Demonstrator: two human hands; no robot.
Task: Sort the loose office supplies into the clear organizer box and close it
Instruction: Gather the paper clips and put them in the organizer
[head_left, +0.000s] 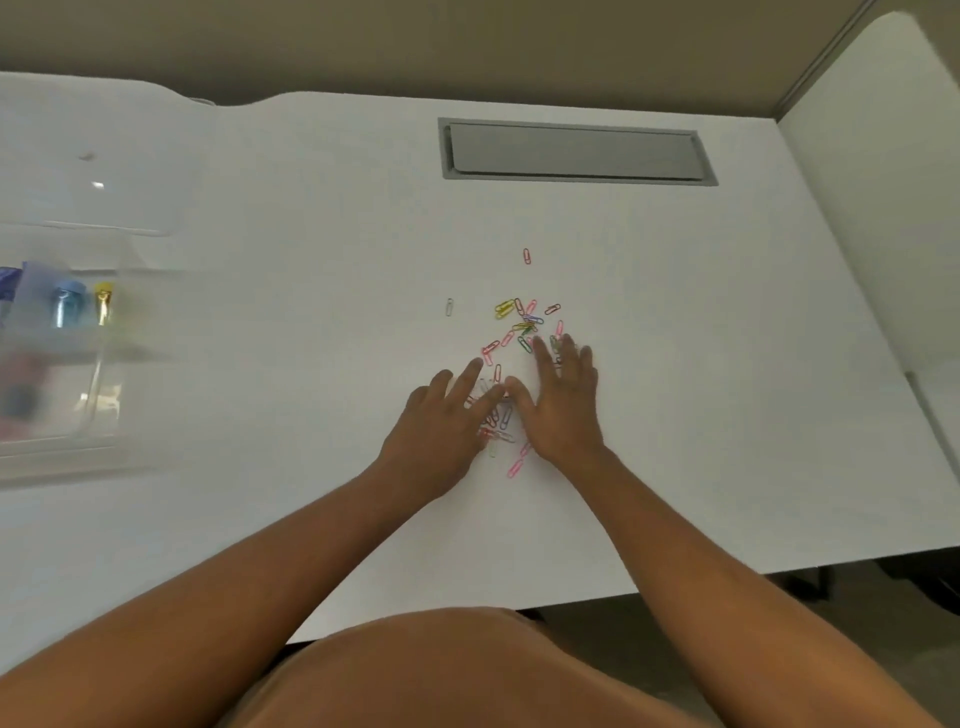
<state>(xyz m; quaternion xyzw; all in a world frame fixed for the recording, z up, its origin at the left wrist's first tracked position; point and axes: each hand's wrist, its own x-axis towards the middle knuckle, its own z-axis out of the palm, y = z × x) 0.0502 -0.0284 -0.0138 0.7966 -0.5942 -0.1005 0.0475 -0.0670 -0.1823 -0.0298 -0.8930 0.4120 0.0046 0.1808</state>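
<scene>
Several coloured paper clips (521, 320) lie scattered on the white desk (311, 260) near its middle. My left hand (441, 428) and my right hand (561, 402) rest flat on the desk side by side, fingers spread, over the near part of the pile, with more clips (497, 423) showing between them. Neither hand visibly holds anything. A pink clip (527, 256) and a pale clip (449, 307) lie apart from the rest. The clear organizer box (62, 358) stands at the left edge, blurred, its lid up, with blue and yellow items (85, 304) inside.
A grey cable hatch (574, 151) is set into the desk at the back. The desk's front edge (571, 597) runs diagonally below my arms. A white partition (883, 182) stands to the right.
</scene>
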